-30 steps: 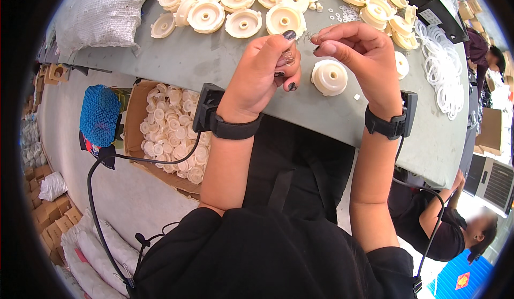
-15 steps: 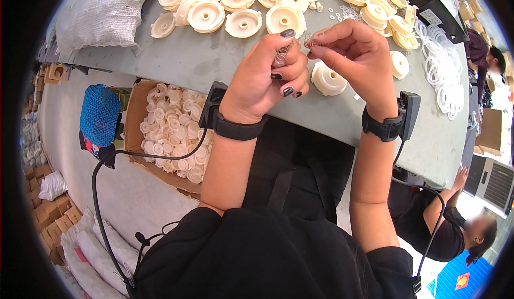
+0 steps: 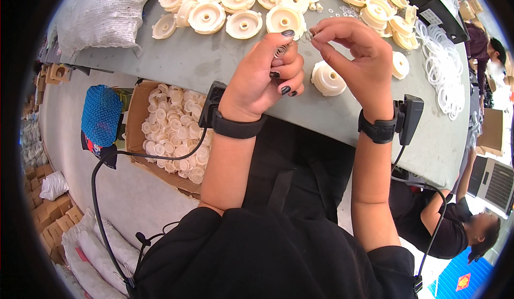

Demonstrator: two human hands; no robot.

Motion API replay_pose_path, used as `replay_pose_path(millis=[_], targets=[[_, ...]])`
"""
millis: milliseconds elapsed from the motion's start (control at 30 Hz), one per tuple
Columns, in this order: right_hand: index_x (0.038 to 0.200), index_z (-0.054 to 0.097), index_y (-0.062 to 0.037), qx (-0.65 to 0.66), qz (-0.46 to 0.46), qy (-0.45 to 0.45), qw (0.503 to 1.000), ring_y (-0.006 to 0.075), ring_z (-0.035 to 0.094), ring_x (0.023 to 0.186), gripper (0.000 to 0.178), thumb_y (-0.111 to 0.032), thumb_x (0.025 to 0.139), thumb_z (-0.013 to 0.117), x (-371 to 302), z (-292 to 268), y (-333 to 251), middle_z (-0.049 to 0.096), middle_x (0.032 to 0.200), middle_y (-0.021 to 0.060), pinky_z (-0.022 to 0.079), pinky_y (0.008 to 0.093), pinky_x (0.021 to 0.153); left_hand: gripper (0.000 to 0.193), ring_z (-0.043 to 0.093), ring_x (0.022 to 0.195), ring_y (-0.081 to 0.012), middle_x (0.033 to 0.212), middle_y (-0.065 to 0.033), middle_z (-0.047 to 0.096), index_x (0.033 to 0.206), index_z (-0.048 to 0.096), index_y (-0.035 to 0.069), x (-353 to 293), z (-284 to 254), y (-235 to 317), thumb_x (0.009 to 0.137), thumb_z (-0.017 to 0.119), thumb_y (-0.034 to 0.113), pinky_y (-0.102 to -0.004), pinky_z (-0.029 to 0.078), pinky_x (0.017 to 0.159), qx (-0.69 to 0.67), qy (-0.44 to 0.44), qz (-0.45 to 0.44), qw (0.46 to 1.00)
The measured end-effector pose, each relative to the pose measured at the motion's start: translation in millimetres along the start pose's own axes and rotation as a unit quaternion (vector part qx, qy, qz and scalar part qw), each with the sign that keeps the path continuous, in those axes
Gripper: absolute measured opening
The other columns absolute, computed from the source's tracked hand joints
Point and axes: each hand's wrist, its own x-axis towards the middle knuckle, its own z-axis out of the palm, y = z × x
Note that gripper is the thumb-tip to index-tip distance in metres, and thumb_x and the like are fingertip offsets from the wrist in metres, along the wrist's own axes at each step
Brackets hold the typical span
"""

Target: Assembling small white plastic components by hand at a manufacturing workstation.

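Observation:
My left hand (image 3: 265, 79) is closed with its fingers curled, and a small metal coil spring (image 3: 280, 51) shows between thumb and index finger. Just to its right, my right hand (image 3: 356, 50) pinches thumb and fingertips together. Small greyish loops show beside those fingertips, but I cannot make out what they hold. Below my right hand a cream plastic round part (image 3: 327, 79) with a centre hole stands on the grey table (image 3: 176, 61). Another cream disc (image 3: 399, 65) lies to the right of that hand.
Cream round parts (image 3: 243, 23) and a second pile (image 3: 377, 10) lie at the far side, with small white washers between. Clear rings (image 3: 444, 69) lie at the right. A carton of white parts (image 3: 174, 130) stands below the table's left edge. A co-worker (image 3: 455, 226) is at the right.
My hands have drawn slightly apart, the right one shifting a little right and up. The spring in my left hand shows more clearly. The co-worker's arm has reached farther up.

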Motion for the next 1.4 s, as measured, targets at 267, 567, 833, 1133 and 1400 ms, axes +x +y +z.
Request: replay_pose_path(millis=[267, 567, 833, 1133, 1400], targets=[[0.091, 0.061, 0.0021, 0.135, 0.067, 0.023, 0.988, 0.0139, 0.060, 0.087, 0.019, 0.010, 0.074, 0.062, 0.5, 0.5, -5.4, 0.063, 0.091, 0.0054, 0.050, 0.0261, 0.083, 0.041, 0.031, 0.038, -0.0085, 0.046, 0.0051, 0.026, 0.056, 0.026, 0.018, 0.6, 4.6, -0.8, 0.091, 0.038, 0.035, -0.0261, 0.031, 0.045, 0.042, 0.029, -0.002, 0.999], [0.080, 0.061, -0.0017, 0.090, -0.011, -0.077, 0.993, 0.0132, 0.058, 0.085, 0.017, 0.012, 0.070, 0.058, 2.5, -6.0, -1.0, 0.063, 0.084, 0.0020, 0.043, 0.0309, 0.092, 0.040, 0.029, 0.038, -0.0071, 0.046, 0.0077, 0.024, 0.056, 0.029, 0.018, 2.4, 2.6, -1.9, 0.093, 0.035, 0.031, -0.0253, 0.031, 0.044, -0.092, 0.004, -0.035, 0.995], [0.074, 0.059, -0.0033, -0.034, 0.020, -0.093, 0.995, 0.0153, 0.058, 0.077, 0.013, 0.008, 0.068, 0.056, 1.6, -6.7, 0.2, 0.062, 0.074, 0.0016, 0.045, 0.0262, 0.083, 0.040, 0.030, 0.040, -0.0072, 0.047, 0.0072, 0.023, 0.057, 0.030, 0.018, -1.2, -0.7, 6.3, 0.094, 0.034, 0.031, -0.0254, 0.032, 0.044, -0.176, -0.040, -0.016, 0.983], [0.083, 0.065, -0.0044, -0.241, 0.231, 0.107, 0.936, 0.0163, 0.060, 0.075, 0.014, -0.005, 0.070, 0.061, 1.3, -31.2, 32.6, 0.065, 0.080, 0.0083, 0.046, 0.0271, 0.068, 0.035, 0.044, 0.052, -0.0069, 0.060, 0.0019, 0.044, 0.069, 0.047, 0.010, 9.2, -6.7, -8.5, 0.094, 0.043, 0.035, -0.0213, 0.038, 0.050, 0.179, 0.110, 0.087, 0.974], [0.092, 0.066, -0.0035, -0.022, 0.196, 0.067, 0.978, 0.0111, 0.059, 0.079, 0.014, -0.012, 0.081, 0.063, 3.6, -6.0, 25.0, 0.066, 0.086, 0.0045, 0.046, 0.0254, 0.071, 0.029, 0.046, 0.055, -0.0042, 0.066, 0.0033, 0.050, 0.082, 0.055, 0.008, 12.6, -15.8, -23.1, 0.093, 0.048, 0.033, -0.0176, 0.039, 0.051, 0.232, 0.101, 0.134, 0.958]])
